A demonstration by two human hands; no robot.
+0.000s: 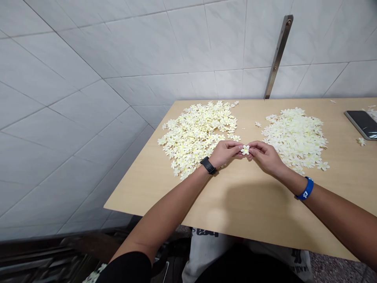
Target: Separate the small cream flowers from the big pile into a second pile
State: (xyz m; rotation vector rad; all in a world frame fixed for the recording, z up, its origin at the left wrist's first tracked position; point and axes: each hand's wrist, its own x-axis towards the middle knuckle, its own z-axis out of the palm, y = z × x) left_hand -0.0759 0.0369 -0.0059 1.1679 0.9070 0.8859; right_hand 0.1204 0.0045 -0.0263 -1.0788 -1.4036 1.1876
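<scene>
Between my two hands a small white artificial flower with a pale yellow centre faces up. My left hand pinches its left side between thumb and fingers. On the other side, my right hand grips its right edge the same way. Both hands are just above the tabletop. A heap of white and yellow flowers lies beyond and to the left of my left hand. Behind my right hand spreads a second heap of paler flower pieces.
The wooden table stands against a tiled wall. A phone lies at the far right, with a few loose flowers near it. A metal bracket is fixed to the wall behind the table.
</scene>
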